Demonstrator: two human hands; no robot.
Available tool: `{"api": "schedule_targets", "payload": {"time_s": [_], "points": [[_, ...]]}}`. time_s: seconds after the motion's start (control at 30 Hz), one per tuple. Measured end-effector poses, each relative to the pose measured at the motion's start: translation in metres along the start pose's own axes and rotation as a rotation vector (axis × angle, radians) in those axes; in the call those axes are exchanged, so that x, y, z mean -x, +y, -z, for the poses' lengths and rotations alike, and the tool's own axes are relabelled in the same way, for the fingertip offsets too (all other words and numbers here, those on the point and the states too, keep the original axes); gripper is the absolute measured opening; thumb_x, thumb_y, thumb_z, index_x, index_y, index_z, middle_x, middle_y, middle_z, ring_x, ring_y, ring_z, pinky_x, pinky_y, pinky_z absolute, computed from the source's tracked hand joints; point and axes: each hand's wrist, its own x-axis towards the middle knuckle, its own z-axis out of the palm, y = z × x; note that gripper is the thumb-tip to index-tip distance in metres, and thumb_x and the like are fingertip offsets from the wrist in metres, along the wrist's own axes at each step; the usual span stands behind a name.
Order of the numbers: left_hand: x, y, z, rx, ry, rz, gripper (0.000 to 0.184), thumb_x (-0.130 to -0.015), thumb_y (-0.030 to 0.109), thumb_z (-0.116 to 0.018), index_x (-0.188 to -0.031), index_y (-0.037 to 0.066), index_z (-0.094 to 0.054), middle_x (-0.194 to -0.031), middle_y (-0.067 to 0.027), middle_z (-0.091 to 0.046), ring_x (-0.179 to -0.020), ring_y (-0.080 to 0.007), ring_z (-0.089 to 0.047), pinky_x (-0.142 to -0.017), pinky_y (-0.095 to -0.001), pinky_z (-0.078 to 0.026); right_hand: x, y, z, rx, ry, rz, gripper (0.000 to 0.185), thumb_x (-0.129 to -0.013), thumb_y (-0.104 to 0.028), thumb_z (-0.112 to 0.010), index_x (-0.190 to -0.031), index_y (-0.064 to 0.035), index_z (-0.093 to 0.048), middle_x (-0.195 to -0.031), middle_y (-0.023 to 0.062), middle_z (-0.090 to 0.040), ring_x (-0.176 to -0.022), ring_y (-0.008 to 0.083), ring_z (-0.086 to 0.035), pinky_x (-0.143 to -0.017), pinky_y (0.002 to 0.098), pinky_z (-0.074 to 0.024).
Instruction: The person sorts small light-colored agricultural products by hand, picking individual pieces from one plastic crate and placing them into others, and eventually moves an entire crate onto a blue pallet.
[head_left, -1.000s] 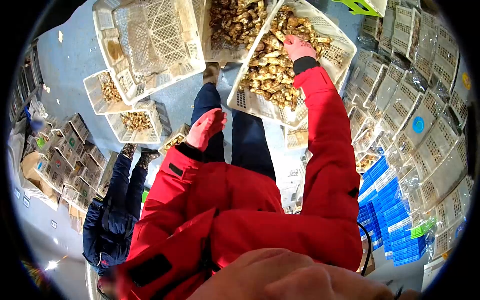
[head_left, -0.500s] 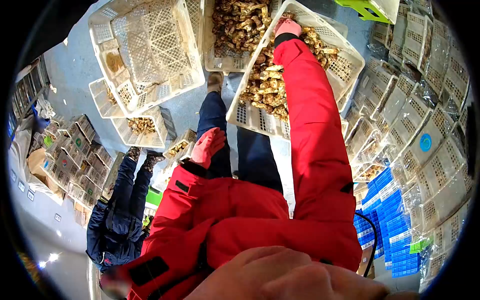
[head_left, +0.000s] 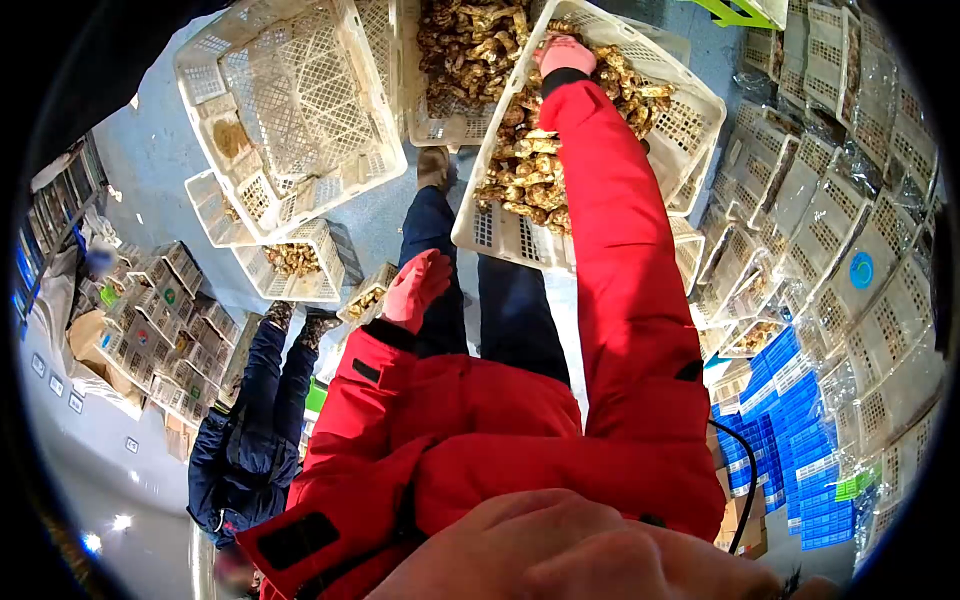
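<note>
The right hand [head_left: 566,56] lay among knobbly, glossy brown mushrooms [head_left: 530,180] heaped inside a perforated, pale plastic crate [head_left: 692,118]; whether it grasped one could not be told. The left hand [head_left: 416,288] hung empty before navy trousers [head_left: 515,315], fingers loosely extended.

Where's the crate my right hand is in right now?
In the head view, that crate is at the top, a little right of centre, just right of another crate; your right hand is at its mushrooms.
</note>
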Motion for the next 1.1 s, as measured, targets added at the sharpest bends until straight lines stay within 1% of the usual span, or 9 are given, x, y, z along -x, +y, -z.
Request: {"api": "schedule_targets", "payload": {"time_s": [0.03,0.07,0.13,0.23,0.43,0.53,0.67,0.87,1.1], "points": [[0.0,0.003,-0.002,-0.002,-0.008,-0.014,0.046,-0.085,0.034,-0.049,-0.118,0.003,-0.042,-0.115,-0.013,-0.049,-0.103,-0.0237,-0.05,-0.086,-0.0354,-0.041,0.008,0.005,0.005,0.002,0.106,-0.067,0.027,-0.08,-0.026,-0.039,-0.094,-0.0132,-0.058,-0.088,0.0116,-0.061,-0.082,0.0235,-0.059,-0.069,0.0323,-0.0452],[-0.001,0.005,-0.003,-0.001,-0.016,-0.029,0.045,-0.085,0.033,-0.049,-0.118,0.003,-0.042,-0.115,-0.0129,-0.05,-0.103,-0.0235,-0.05,-0.086,-0.0353,-0.041,0.031,0.004,0.057,-0.19,-0.089,-0.193,0.034,-0.08,-0.026,-0.043,-0.106,-0.0064,-0.053,-0.101,0.0089,-0.059,-0.094,0.0221,-0.056,-0.074,0.0356,-0.0457],[-0.007,0.01,-0.007,0.047,-0.068,-0.038,0.037,-0.085,0.028,-0.049,-0.112,0.003,-0.047,-0.11,-0.0116,-0.053,-0.1,-0.0233,-0.052,-0.085,-0.0344,-0.042,0.069,0.022,0.08,-0.489,0.25,-0.108,0.039,-0.079,-0.026,-0.052,-0.11,-0.0017,-0.05,-0.1,0.0117,-0.059,-0.088,0.0207,-0.059,-0.069,0.0317,-0.0466],[-0.017,0.027,-0.021,0.035,-0.17,-0.042,0.028,-0.084,0.021,-0.05,-0.106,0.003,-0.05,-0.105,-0.0105,-0.056,-0.098,-0.0222,-0.053,-0.084,-0.0332,-0.043,0.096,0.06,0.059,-1.828,0.132,-0.008,0.041,-0.081,-0.009,-0.052,-0.12,-0.0048,-0.043,-0.096,0.0086,-0.058,-0.076,0.014,-0.057,-0.062,0.0211,-0.0435],[-0.028,0.087,-0.106,-0.272,-0.295,-0.197,0.037,-0.085,0.022,-0.05,-0.114,0.001,-0.044,-0.111,-0.0104,-0.052,-0.102,-0.02,-0.051,-0.086,-0.0312,-0.04,0.174,0.057,0.118,-1.836,-0.287,-0.033,0.04,-0.081,-0.014,-0.054,-0.119,-0.0059,-0.045,-0.093,0.0012,-0.056,-0.077,0.0108,-0.056,-0.062,0.0194,-0.0399],[-0.039,0.085,-0.149,-0.351,-0.286,-0.304,0.037,-0.08,0.016,-0.057,-0.111,-0.001,-0.046,-0.094,-0.0019,-0.055,-0.081,-0.0081,-0.05,-0.073,-0.0211,-0.04,0.196,0.044,0.127,-1.867,-0.4,0.121,0.038,-0.08,-0.008,-0.052,-0.118,-0.0053,-0.046,-0.094,0.0027,-0.058,-0.071,0.0087,-0.054,-0.06,0.018,-0.0402],[-0.048,0.081,-0.162,-0.466,-0.428,-0.149,0.037,-0.082,0.018,-0.054,-0.112,0.0,-0.045,-0.099,-0.0078,-0.057,-0.085,-0.0153,-0.056,-0.072,-0.0261,-0.045,0.22,0.018,0.15,-1.495,-0.432,0.022,0.031,-0.079,-0.011,-0.055,-0.11,-0.0065,-0.054,-0.083,0.0022,-0.059,-0.064,0.0079,-0.053,-0.056,0.0187,-0.0397],[-0.036,0.084,-0.15,-0.121,-0.471,-0.007,0.034,-0.088,0.03,-0.041,-0.107,0.003,-0.049,-0.096,-0.0063,-0.057,-0.081,-0.0149,-0.056,-0.065,-0.0257,-0.046,0.197,0.079,0.122,-1.727,0.017,-0.183,0.029,-0.085,-0.019,-0.05,-0.111,-0.006,-0.052,-0.084,0.0084,-0.061,-0.063,0.01,-0.056,-0.055,0.0187,-0.0417],[-0.029,0.081,-0.146,-0.05,-0.447,0.025,0.034,-0.089,0.032,-0.04,-0.11,0.006,-0.048,-0.095,-0.0021,-0.057,-0.08,-0.0119,-0.055,-0.065,-0.0248,-0.046,0.154,0.159,0.02,-1.826,0.104,-0.298,0.029,-0.083,-0.011,-0.051,-0.11,-0.0015,-0.051,-0.09,0.0107,-0.06,-0.068,0.015,-0.057,-0.057,0.0227,-0.0444]]}}
